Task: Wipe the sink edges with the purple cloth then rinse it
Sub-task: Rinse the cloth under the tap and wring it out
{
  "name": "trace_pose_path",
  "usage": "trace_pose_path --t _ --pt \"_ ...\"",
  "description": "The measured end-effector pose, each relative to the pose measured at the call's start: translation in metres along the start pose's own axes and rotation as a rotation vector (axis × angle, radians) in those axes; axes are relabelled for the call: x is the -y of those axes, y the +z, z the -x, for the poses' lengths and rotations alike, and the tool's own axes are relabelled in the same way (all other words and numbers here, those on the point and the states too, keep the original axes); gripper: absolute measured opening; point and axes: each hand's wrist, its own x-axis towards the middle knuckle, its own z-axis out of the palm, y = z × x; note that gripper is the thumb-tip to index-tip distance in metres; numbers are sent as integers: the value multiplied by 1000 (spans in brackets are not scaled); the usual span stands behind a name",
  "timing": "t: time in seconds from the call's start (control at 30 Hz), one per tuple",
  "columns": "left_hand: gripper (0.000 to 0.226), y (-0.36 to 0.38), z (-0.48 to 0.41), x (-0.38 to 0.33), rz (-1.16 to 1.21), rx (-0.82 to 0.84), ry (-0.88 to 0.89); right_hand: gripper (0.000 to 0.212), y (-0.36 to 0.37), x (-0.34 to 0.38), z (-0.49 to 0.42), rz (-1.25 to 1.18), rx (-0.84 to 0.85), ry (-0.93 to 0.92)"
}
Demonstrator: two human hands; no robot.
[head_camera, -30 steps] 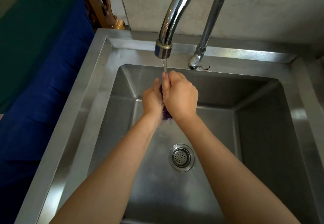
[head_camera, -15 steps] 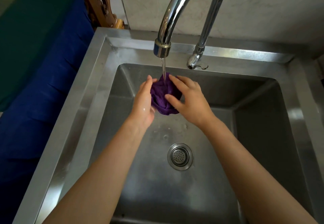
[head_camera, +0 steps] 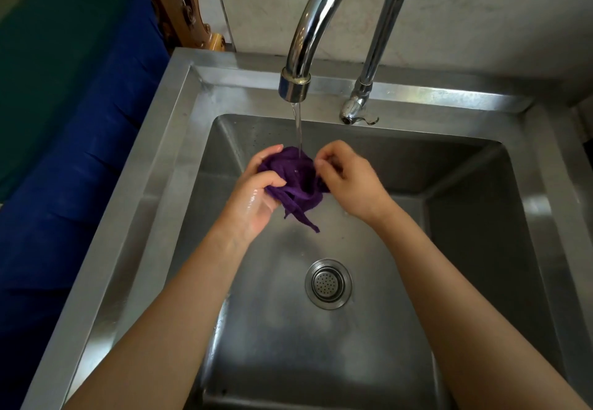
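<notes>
The purple cloth (head_camera: 293, 181) is bunched up over the steel sink basin, directly under a thin stream of water (head_camera: 298, 127) from the chrome tap (head_camera: 303, 56). My left hand (head_camera: 256, 191) cups the cloth from the left and below, palm wet. My right hand (head_camera: 348, 181) pinches the cloth's right side with its fingertips. A loose strip of cloth hangs down between the hands. The sink's flat steel edge (head_camera: 154, 165) runs around the basin.
A round strainer drain (head_camera: 328, 283) sits in the basin floor below the hands. The tap's handle and base (head_camera: 356, 111) stand on the back ledge. Blue and green fabric (head_camera: 70, 127) lies left of the sink, with carved wood (head_camera: 179, 5) behind it.
The hands had the cloth pressed tight between them; they have spread apart, the cloth has opened out and a strip now dangles. Water keeps running onto it.
</notes>
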Motion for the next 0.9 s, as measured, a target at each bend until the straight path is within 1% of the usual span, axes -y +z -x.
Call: trace_pose_path --t 0.07,0.1,0.13,0.17,0.27,0.3,0.37,0.47,0.53,0.6,0.63,0.7,0.73,0.77,0.8,0.83,0.9 --pt "44 6 2 -1 -45 -6 29 25 3 2 0 48 137 -30" --pt "44 8 2 -2 -54 -13 45 31 4 1 1 89 164 -45" --pt "42 9 2 -2 -57 -15 59 32 4 1 2 131 153 -61" --pt "39 8 1 -2 -61 -15 68 29 5 0 2 162 108 -76" --pt "25 6 0 -3 -130 -14 72 13 5 -4 3 184 -34 -139" --pt "23 5 0 -3 -158 -21 69 8 5 -4 3 144 -59 -128" --pt "21 -2 -2 -2 -218 -51 60 3 2 -1 2 -27 -102 -46" --pt "21 -13 -3 3 -338 -68 30 11 -3 9 -1 -243 -160 81" --pt "16 -16 -2 8 -442 -48 25 12 -3 16 -4 -302 -151 104" --pt "19 -17 -4 13 -565 -71 37 13 -2 23 -6 -297 -131 115" --pt "27 -17 -5 15 -636 -115 62 13 -2 27 -6 -309 -119 126" --pt "43 -16 -7 16 -820 -261 186 14 -3 32 -6 -391 -83 178" --pt "45 -14 -4 17 -862 -337 278 16 -4 35 -5 -439 -58 213" --pt "43 -10 2 17 -847 -392 384 17 -4 38 -4 -490 -33 248" --pt "39 -5 11 17 -790 -414 476 17 -5 41 -4 -554 -13 280" --pt "37 2 18 17 -724 -400 534 15 -5 44 -4 -632 2 305" --pt "36 13 30 16 -613 -286 560 15 -7 48 -7 -801 35 339"
